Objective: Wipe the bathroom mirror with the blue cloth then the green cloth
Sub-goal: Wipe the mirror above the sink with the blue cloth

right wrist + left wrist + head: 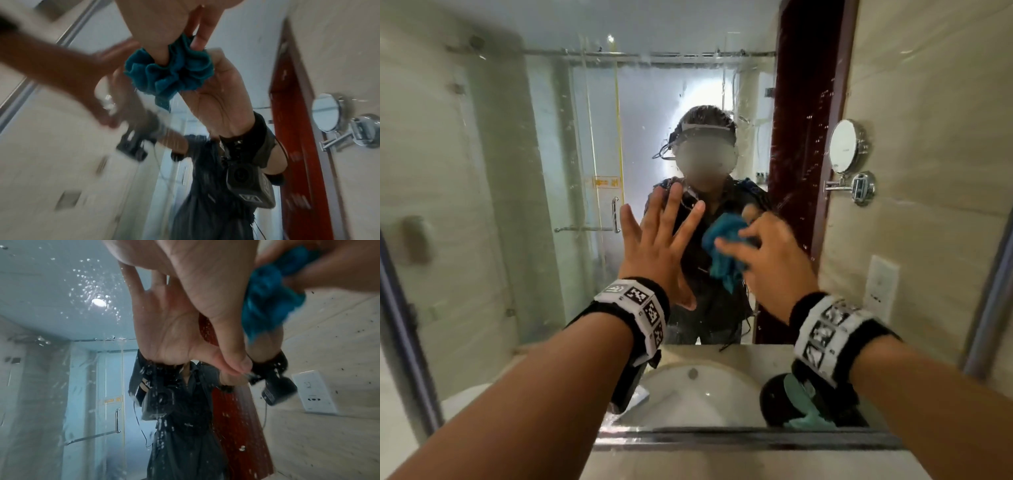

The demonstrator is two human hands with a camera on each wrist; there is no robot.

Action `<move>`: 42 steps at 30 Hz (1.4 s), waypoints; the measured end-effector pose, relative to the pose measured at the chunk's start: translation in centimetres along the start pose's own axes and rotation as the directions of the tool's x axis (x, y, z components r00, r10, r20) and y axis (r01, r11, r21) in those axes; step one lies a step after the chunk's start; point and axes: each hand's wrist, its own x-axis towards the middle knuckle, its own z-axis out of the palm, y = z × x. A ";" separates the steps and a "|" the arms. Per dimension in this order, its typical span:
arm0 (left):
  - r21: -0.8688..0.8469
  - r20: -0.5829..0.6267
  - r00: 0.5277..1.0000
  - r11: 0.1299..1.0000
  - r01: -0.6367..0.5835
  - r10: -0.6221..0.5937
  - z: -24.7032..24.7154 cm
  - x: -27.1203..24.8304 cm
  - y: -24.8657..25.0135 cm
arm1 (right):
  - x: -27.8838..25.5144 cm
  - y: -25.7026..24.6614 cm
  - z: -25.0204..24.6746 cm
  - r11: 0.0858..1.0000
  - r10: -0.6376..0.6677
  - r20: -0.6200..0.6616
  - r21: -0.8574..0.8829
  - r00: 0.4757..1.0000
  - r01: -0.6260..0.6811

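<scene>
The bathroom mirror fills the head view, speckled with water drops. My right hand grips the bunched blue cloth and holds it against the glass at chest height. In the right wrist view its fingers pinch the blue cloth, which meets its own reflection. My left hand is beside it on the left, flat with its fingers spread and the palm facing the glass. Its thumb tip touches the mirror in the left wrist view, near the blue cloth. The green cloth shows reflected at the lower right.
The mirror's lower edge runs just above the counter, and a white sink is reflected there. A black round thing lies by the green cloth. At the right are a round shaving mirror, a wall socket and a red-brown door.
</scene>
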 end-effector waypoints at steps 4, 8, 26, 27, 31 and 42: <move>0.017 0.011 1.000 1.000 0.016 -0.016 0.2 0.3 0.3 | -3.9 0.0 2.0 0.988 -0.137 0.291 -0.032 0.947 0.153; 0.029 0.018 1.000 0.999 0.025 -0.026 0.2 0.3 0.3 | -1.2 1.4 0.0 0.998 -0.062 0.074 0.005 0.995 0.062; 0.039 -0.028 0.999 0.998 0.040 -0.039 0.1 -0.1 0.7 | -7.1 0.4 4.6 0.984 -0.166 0.189 -0.030 0.968 0.175; 0.031 -0.043 0.999 0.999 0.033 -0.032 0.1 -0.5 0.7 | -6.6 0.4 3.8 0.986 -0.154 0.173 -0.030 0.973 0.162; 0.046 -0.057 0.998 0.999 -0.021 0.024 1.5 -3.4 0.8 | -2.9 0.6 0.6 0.977 0.209 -0.061 0.059 0.976 -0.205; 0.026 -0.033 0.999 1.000 -0.001 0.002 4.7 -3.5 0.8 | -6.1 -2.3 5.3 0.998 -0.067 0.172 0.003 0.983 0.068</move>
